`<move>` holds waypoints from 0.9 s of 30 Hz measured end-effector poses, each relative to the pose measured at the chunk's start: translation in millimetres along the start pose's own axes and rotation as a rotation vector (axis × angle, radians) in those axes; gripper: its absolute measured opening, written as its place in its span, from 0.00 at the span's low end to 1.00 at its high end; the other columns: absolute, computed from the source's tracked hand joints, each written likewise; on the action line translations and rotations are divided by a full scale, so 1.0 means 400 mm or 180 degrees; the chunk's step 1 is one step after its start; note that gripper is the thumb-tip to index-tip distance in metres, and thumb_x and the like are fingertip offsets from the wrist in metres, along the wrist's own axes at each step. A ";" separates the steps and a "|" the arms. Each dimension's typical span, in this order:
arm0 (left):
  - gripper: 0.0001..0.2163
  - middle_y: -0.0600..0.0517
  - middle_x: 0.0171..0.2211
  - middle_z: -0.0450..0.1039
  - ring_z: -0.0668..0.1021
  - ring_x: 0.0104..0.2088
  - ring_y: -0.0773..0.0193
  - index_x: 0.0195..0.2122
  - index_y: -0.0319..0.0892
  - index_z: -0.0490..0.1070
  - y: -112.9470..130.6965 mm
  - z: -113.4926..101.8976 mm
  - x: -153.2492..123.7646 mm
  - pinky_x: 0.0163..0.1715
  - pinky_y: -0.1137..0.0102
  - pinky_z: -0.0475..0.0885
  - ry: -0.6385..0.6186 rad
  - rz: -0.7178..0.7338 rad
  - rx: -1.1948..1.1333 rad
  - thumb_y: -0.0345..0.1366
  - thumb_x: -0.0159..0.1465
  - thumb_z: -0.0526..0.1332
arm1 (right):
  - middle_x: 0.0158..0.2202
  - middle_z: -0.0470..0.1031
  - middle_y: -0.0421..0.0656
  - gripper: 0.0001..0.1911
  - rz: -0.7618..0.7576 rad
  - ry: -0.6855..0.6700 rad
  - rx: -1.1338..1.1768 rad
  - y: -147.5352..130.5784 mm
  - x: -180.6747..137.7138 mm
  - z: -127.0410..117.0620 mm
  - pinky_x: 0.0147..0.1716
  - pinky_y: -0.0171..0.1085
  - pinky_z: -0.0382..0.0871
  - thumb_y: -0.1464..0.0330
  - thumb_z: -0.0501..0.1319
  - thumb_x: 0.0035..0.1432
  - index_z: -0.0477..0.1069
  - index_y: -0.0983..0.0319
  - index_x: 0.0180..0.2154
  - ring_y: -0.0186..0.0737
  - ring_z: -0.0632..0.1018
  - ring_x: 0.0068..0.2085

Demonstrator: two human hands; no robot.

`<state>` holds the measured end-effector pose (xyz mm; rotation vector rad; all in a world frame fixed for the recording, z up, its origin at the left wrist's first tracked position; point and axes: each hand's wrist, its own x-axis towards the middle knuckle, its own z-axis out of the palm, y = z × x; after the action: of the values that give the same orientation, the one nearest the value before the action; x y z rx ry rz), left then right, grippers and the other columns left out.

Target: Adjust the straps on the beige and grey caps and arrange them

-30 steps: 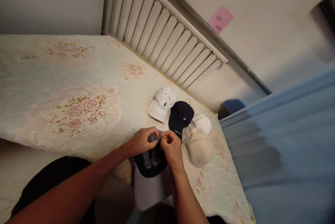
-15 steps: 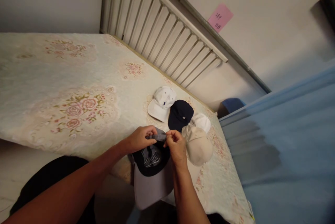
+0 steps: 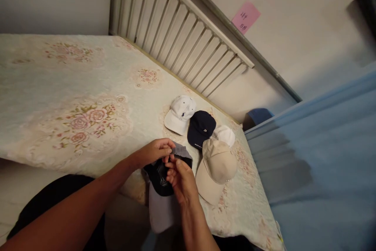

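Note:
A grey cap [image 3: 164,208] with a dark inside lies upside down at the near edge of the bed, its brim hanging toward me. My left hand [image 3: 152,152] pinches the cap's grey back strap [image 3: 181,150]. My right hand [image 3: 180,178] is over the cap's dark opening, fingers curled at the strap just below my left hand. Right of them lies a beige cap [image 3: 216,167]. Behind it sit a navy cap [image 3: 201,127], a white cap with a small logo [image 3: 179,114] and another white cap [image 3: 225,134], partly hidden.
The bed carries a pale floral cover [image 3: 73,98]. A slatted metal headboard [image 3: 188,43] leans along the wall, with a pink note [image 3: 245,17] stuck above it. A blue curtain [image 3: 320,157] hangs at the right, and a blue object [image 3: 256,116] sits behind the bed corner.
My right hand has dropped from the strap's right end down over the cap's opening. The beige cap has shifted nearer to me. The left hand keeps its pinch.

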<state>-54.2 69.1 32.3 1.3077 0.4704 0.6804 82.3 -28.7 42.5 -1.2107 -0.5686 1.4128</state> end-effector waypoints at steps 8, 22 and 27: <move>0.11 0.54 0.29 0.71 0.74 0.29 0.66 0.43 0.41 0.66 -0.020 0.002 0.006 0.32 0.70 0.69 0.0064 0.0261 0.0390 0.38 0.61 0.54 | 0.27 0.76 0.42 0.04 0.0046 0.0453 0.1086 -0.004 0.061 0.013 0.31 0.32 0.74 0.68 0.61 0.55 0.72 0.63 0.31 0.33 0.77 0.29; 0.43 0.37 0.65 0.45 0.53 0.63 0.42 0.63 0.41 0.50 -0.055 -0.027 -0.025 0.59 0.51 0.53 0.0411 0.0354 0.2890 0.45 0.49 0.68 | 0.31 0.79 0.42 0.03 -0.0198 0.0597 0.1195 -0.032 0.071 -0.007 0.30 0.30 0.73 0.72 0.63 0.52 0.70 0.62 0.32 0.33 0.79 0.31; 0.18 0.40 0.47 0.65 0.67 0.50 0.48 0.49 0.36 0.66 -0.045 0.005 -0.019 0.49 0.58 0.64 0.1507 0.0023 0.4059 0.31 0.56 0.59 | 0.29 0.80 0.41 0.03 -0.0190 0.0678 0.1450 -0.029 0.075 -0.007 0.28 0.29 0.73 0.73 0.63 0.52 0.70 0.62 0.31 0.32 0.79 0.30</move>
<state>-54.9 60.3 14.9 2.3260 1.4310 0.7006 94.7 1.0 41.3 -0.9498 -0.1210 1.2558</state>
